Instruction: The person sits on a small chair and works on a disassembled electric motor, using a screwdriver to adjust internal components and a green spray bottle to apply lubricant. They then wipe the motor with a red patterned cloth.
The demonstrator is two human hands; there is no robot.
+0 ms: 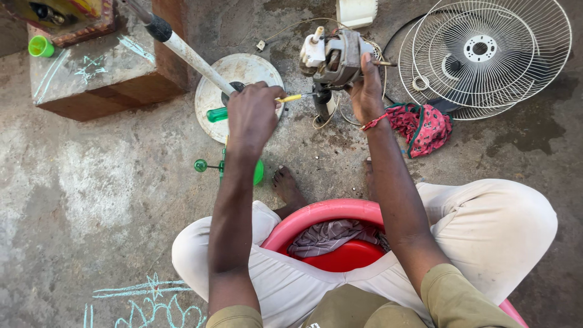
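— Fan motor (333, 58) is being held upright on the concrete floor (91, 194), well forward of the person's knees. How is it being gripped?

— It is being clasped by the right hand (366, 91); the fingers are being wrapped around its right side, closed on the housing. A screwdriver (243, 108) with a green handle and yellow shaft is being held in the left hand (252, 115), fingers curled shut around it, and its tip is being pointed at the lower part of the motor.

— How much is being shown as done?

— Quite a lot, judging by how things lie. The wire guard (486, 51) is lying detached on the floor to the right, the round white base (240, 91) with its pole (188, 54) is lying apart behind the left hand, and loose wires are trailing from the motor. So the fan is being seen already stripped down to its motor.

— And what is left?

— The motor itself is being worked on; whether a screw is being loosened or tightened cannot be told. Another green-handled tool (228, 165) is lying on the floor near the bare foot (285, 185), and a patterned red cloth (422, 124) is lying beside the right wrist. A red plastic tub (322, 212) is being used as a seat.
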